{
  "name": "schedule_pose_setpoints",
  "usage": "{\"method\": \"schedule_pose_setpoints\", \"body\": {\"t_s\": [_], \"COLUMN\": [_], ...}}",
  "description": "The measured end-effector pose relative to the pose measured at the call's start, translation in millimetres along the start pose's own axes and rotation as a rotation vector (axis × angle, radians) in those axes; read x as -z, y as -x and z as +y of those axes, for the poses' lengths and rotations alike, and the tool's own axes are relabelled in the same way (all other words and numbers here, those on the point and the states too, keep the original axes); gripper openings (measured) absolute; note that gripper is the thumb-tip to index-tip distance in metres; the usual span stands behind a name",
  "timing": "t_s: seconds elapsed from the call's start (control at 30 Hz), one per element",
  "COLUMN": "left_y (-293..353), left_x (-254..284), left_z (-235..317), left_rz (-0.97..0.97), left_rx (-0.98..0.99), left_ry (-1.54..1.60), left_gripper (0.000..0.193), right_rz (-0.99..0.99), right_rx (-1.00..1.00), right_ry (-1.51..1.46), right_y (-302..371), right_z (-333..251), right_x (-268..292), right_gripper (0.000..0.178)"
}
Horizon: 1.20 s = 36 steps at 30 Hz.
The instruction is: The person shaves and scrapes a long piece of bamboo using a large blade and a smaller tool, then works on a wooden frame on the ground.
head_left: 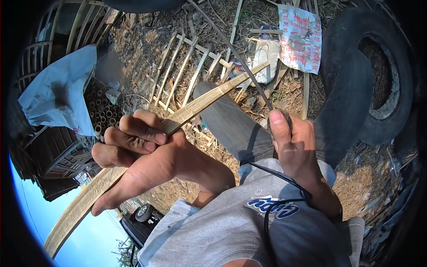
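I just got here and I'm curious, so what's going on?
The person's left hand holds a long bamboo strip. The right hand grips a long, thin, dark tool. The two cross in the picture, but I can't tell whether they touch. Beyond them lies a lattice of thin strips.

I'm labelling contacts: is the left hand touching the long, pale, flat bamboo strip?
Touching. The head view shows the left hand closed on the bamboo strip, which emerges on both sides of it.
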<state>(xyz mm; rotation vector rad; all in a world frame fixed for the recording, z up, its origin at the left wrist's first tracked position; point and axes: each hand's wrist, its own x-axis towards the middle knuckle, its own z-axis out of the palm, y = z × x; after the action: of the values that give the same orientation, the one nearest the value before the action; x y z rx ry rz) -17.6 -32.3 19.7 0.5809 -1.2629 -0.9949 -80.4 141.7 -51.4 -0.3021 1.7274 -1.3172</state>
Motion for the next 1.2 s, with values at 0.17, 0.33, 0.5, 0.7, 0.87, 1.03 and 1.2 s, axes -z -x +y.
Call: {"method": "schedule_pose_setpoints", "body": {"t_s": [0.17,0.33,0.5,0.7,0.87,1.03,1.2], "left_y": [1.5,9.5,18.6,37.4,49.9,56.9,60.9], "left_x": [-6.2,-9.1,1.9,1.0,-2.2,0.1,7.1], "left_z": [-7.9,-4.0,-3.0,1.4,17.5,14.8,16.1], "left_rz": [-0.013,-0.015,-0.260,-0.043,-0.140,-0.153,-0.191], "left_rx": [-0.042,-0.066,-0.096,-0.140,-0.127,-0.141,-0.189], "left_ry": [0.019,-0.005,0.207,-0.015,0.125,0.134,0.017], "left_gripper": [0.080,0.080,0.080,0.077,0.077,0.078,0.072], "right_rz": [-0.095,-0.075,-0.143,-0.256,-0.165,-0.320,-0.440], "right_rx": [-0.123,0.070,-0.125,0.053,-0.347,-0.262,-0.160], "right_ry": [-0.094,-0.010,0.149,0.186,0.188,0.037,0.108], "right_y": [-4.5,7.7,0.1,31.3,-12.2,18.1,25.1], "right_z": [16.6,-7.1,13.0,8.4,66.1,11.3,6.9], "right_x": [-5.1,-9.6,-7.2,-6.5,13.6,23.4,25.0], "right_gripper": [0.054,0.049,0.062,0.063,0.070,0.058,0.053]}}
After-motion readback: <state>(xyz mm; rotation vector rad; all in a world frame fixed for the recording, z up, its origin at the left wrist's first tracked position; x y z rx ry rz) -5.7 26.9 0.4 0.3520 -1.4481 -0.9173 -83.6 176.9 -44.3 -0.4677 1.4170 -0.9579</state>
